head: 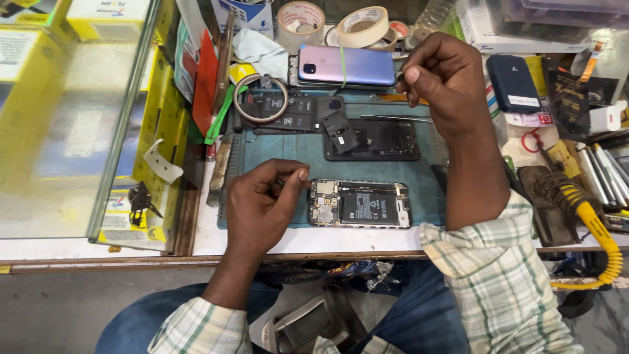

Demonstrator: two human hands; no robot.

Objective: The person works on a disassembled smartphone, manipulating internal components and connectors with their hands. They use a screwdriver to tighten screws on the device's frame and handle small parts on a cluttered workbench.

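On a cluttered repair table point(275, 241), an opened phone point(360, 204) lies on a green mat point(295, 154), long axis running left to right. Just to its left, the left hand point(265, 200) is nearer, fingers pinched together on something small beside the bare circuit board and black battery. Farther back, the right hand point(445, 78) pinches a thin tool near a purple phone point(346, 65).

Glossy glass pane point(98, 98), matt teal rubber mat point(295, 151), glossy pink-blue phone back point(347, 65).
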